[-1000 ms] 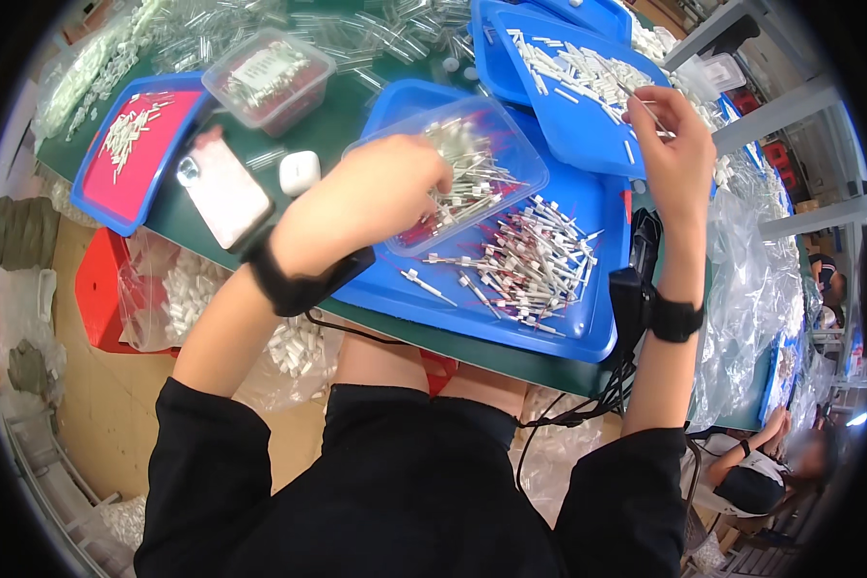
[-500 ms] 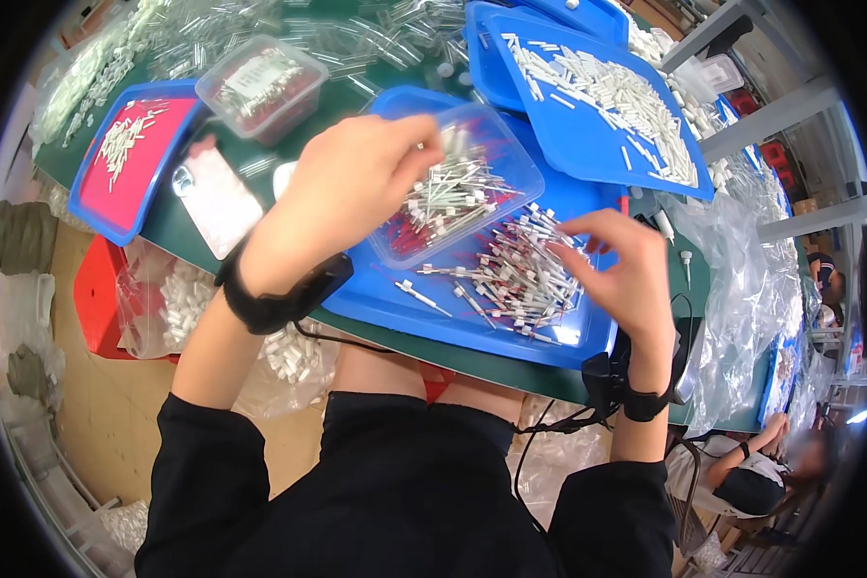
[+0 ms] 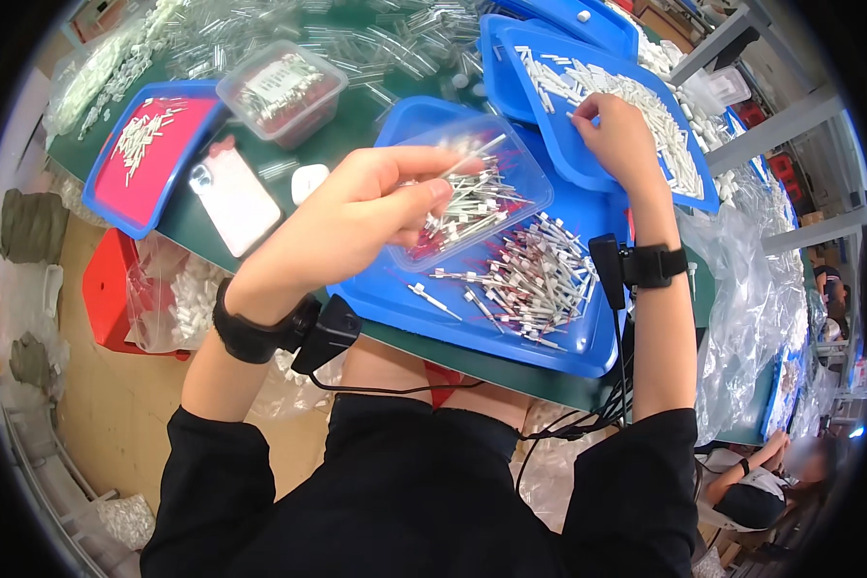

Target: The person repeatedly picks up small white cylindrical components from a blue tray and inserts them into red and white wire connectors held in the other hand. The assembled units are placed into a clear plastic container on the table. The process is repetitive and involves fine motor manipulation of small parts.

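The left hand (image 3: 356,217) is raised over the clear plastic tub (image 3: 472,197), its thumb and forefinger pinched together on one thin metal-tipped pin (image 3: 472,159) that sticks out up and to the right — held by its end, seemingly so that the free tip stays exposed. The tub lies tilted on the large blue tray (image 3: 511,328) directly in front of the person, and holds a loose heap of like pins; placed there, it keeps the stock under the working hand. Just beside the tub, on the tray's right half, a fanned pile of pins with pale sleeves (image 3: 539,279) lies flat, with a few strays toward the near-left corner. The right hand (image 3: 617,135) reaches to the second blue tray (image 3: 539,144), which overlaps the far edge of the first and carries a long band of small white sleeves (image 3: 636,106); its fingers are curled down among the white pieces, but whether they are closed on one cannot be told. Both wrists carry black bands with cabled units — the leads hang off the near edge of the green surface (image 3: 356,106). To the left, well apart from the work, lie a phone (image 3: 233,197), a small white case (image 3: 308,181), a lidded clear box (image 3: 281,91) and a blue tray with a red liner (image 3: 149,154) holding white pieces.
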Demonstrator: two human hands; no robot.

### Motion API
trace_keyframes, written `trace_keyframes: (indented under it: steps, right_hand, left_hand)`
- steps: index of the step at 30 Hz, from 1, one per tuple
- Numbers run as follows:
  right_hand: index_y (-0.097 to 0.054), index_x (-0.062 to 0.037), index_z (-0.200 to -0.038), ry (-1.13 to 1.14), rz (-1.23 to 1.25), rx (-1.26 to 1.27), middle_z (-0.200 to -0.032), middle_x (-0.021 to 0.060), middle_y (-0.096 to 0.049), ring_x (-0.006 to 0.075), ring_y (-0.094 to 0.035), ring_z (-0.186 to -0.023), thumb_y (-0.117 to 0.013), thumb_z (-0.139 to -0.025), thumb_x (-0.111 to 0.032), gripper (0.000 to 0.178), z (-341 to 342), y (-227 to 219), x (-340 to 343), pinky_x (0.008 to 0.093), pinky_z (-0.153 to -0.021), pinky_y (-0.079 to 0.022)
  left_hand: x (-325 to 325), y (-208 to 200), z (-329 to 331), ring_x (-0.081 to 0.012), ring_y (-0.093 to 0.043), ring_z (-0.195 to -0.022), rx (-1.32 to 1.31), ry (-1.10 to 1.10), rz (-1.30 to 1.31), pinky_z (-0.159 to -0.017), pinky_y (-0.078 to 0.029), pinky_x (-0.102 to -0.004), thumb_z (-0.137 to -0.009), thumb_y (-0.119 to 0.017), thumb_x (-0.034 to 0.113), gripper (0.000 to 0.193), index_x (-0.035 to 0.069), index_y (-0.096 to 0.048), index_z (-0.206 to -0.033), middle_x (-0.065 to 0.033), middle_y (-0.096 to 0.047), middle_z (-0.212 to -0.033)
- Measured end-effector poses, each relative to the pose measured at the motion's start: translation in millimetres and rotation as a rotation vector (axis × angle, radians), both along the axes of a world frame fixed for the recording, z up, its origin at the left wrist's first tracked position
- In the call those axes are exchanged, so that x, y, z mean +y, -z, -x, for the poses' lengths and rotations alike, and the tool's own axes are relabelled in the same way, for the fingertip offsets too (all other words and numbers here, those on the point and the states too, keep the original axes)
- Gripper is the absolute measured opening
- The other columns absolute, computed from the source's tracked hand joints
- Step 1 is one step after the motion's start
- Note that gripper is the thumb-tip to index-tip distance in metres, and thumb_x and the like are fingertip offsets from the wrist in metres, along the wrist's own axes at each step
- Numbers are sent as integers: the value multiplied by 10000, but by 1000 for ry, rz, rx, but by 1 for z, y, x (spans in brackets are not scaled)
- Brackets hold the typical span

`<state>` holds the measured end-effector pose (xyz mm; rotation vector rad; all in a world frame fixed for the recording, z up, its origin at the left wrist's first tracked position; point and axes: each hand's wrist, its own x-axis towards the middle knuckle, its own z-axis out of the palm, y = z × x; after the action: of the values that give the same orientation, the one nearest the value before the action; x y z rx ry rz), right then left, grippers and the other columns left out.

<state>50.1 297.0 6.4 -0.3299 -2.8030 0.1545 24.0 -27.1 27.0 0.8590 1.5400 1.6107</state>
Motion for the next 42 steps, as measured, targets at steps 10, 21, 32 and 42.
trace_keyframes:
  steps: [10, 21, 32, 42]
  right_hand:
    - [-688, 2, -984, -313, 893, 292, -865, 69, -701, 117, -670, -805, -673, -826, 4, 159, -115, -52, -130, 237, -704, -508]
    - [-657, 68, -963, -331, 1201, 294, -925, 116, -685, 146, -651, -818, -653, -831, 49, 133, -142, -53, -138, 254, -712, -535]
    - [-688, 37, -921, -288, 1053, 261, -883, 99, -702, 128, -655, -782, -662, -789, 80, 141, -151, -53, -139, 238, -645, -536]
    - [-686, 19, -909, -317, 745, 279, -824, 85, -693, 164, -664, -730, -694, -762, 73, 157, -147, -51, -149, 250, -621, -532]
  left_hand:
    - [-11, -11, -38, -46, -504, -634, 228, -87, -83, -595, -403, -175, -931, -471, -23, 191, -30, -569, -1095, -126, -697, -866]
    - [-11, -14, -52, -176, -693, -748, 727, -193, -160, -680, -519, -252, -873, -580, -61, 165, -18, -662, -1010, -105, -693, -776]
    - [-9, -13, -53, -184, -663, -694, 877, -205, -199, -637, -504, -263, -843, -600, -64, 184, -5, -679, -999, -91, -688, -753]
    - [-1, -8, -56, -197, -659, -703, 944, -238, -231, -620, -504, -266, -811, -652, -58, 181, -20, -666, -987, -88, -690, -784]
